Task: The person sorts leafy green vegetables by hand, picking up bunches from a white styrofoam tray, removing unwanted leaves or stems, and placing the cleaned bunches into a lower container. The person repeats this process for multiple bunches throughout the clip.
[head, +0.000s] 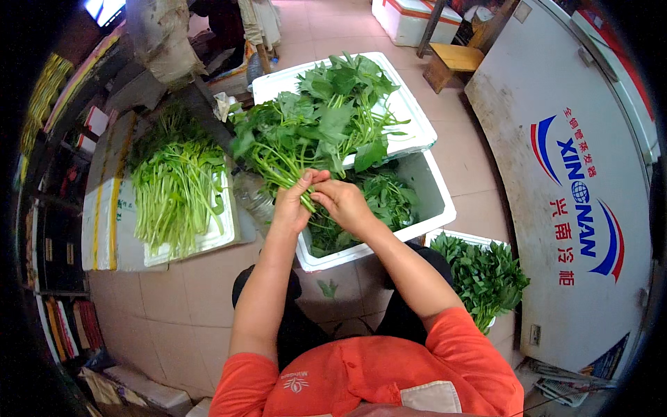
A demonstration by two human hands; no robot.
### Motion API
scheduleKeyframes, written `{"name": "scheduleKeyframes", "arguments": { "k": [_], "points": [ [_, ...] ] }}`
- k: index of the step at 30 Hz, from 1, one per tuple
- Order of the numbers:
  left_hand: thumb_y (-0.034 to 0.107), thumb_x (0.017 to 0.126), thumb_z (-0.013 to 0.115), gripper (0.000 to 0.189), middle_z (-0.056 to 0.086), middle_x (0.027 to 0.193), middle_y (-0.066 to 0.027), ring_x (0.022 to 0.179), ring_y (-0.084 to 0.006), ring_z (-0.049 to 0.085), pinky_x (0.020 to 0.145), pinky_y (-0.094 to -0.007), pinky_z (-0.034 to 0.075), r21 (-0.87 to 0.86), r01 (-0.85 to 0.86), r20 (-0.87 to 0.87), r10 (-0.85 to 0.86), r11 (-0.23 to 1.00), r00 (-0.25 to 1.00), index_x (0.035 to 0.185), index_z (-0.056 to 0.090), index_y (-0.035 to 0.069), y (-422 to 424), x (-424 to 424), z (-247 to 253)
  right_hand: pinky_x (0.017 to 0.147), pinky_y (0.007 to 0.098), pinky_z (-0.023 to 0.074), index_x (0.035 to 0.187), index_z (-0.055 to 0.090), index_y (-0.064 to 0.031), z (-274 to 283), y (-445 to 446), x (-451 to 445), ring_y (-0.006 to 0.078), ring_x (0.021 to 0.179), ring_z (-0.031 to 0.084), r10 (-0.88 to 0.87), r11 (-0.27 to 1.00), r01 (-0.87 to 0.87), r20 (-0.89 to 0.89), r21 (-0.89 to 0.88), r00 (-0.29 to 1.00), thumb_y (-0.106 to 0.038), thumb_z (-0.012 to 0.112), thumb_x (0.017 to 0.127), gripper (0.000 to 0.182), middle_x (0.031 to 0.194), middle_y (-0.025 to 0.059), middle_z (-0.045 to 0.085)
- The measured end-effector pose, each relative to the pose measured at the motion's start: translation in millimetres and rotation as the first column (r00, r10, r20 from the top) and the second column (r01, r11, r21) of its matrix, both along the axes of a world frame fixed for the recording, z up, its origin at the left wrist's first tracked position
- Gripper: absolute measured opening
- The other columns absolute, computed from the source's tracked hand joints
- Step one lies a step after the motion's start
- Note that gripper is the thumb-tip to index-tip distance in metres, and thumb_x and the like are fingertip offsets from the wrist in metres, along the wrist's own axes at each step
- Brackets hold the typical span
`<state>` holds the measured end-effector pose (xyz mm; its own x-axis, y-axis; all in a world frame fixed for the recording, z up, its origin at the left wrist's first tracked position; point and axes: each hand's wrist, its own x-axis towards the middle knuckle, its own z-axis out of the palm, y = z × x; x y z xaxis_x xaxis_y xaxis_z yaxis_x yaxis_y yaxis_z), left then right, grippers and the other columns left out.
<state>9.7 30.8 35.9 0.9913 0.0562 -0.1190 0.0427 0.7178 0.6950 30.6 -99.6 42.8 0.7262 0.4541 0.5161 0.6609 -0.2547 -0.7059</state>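
My left hand [294, 206] is closed around the stems of a bunch of leafy greens [284, 167], whose leaves point away from me. Close beside it, my right hand [344, 204] has its fingertips on the stem ends; its fingers partly hide them. Both hands are over the near left part of an open white foam box [445, 208]. Loose green leaves and stems [385, 195] lie inside that box. Across its far side rests a white foam lid [417, 117], bearing a heap of the same leafy greens [349, 86]. The held leaves overlap this heap.
At left, long-stemmed greens [177, 193] lie on another foam lid [224, 229] beside a taped box [104, 208]. Dark leafy greens [479, 271] sit right of my knee. A chest freezer [521, 104] bounds the right side. A fallen leaf [328, 288] is on the tiled floor.
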Motion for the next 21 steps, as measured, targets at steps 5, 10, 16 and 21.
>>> {"name": "scheduleKeyframes", "arguments": {
  "k": [5,10,16,21],
  "points": [
    [0.012,0.078,0.058,0.019,0.058,0.096,-0.0187,0.065,-0.0165,0.057,0.062,-0.0292,0.047,0.053,-0.237,0.040,0.235,0.970,0.971,0.092,0.050,0.000,6,0,21,0.056,0.0278,0.0435,0.077,0.058,0.0012,-16,-39,59,0.0142,0.062,0.056,-0.132,0.985,0.174,-0.635,0.003,0.761,-0.016,0.062,0.072,0.018,0.068,0.0100,0.060],
    [0.013,0.079,0.058,0.016,0.059,0.073,-0.0132,0.046,-0.0111,0.045,0.047,-0.0243,0.041,0.217,-0.388,0.143,0.364,0.896,0.920,0.084,0.053,-0.001,-5,-1,26,0.059,0.0314,0.0453,0.078,0.059,-0.0001,-39,-29,72,0.0231,0.063,0.058,-0.389,0.921,0.352,-0.388,-0.166,0.835,-0.027,0.065,0.068,0.029,0.068,0.0128,0.059],
    [0.016,0.079,0.058,0.021,0.048,0.057,-0.0037,0.044,-0.0104,0.041,0.045,-0.0240,0.039,0.256,-0.413,0.042,0.417,0.874,0.908,0.090,0.053,-0.002,-10,3,17,0.049,0.0224,0.0385,0.083,0.058,-0.0004,-17,-16,69,0.0105,0.053,0.049,0.216,0.903,0.170,-0.758,0.395,0.615,-0.019,0.056,0.080,0.019,0.063,0.0039,0.056],
    [0.019,0.081,0.056,0.034,0.042,0.056,0.0008,0.047,-0.0090,0.038,0.050,-0.0250,0.039,0.130,-0.146,-0.137,0.164,0.981,0.977,0.107,0.049,-0.001,-22,2,16,0.056,0.0235,0.0352,0.091,0.052,-0.0016,16,-64,70,0.0101,0.060,0.043,0.705,0.401,0.233,-0.461,0.886,0.540,-0.017,0.049,0.085,0.017,0.065,0.0025,0.048]
  ]
}}
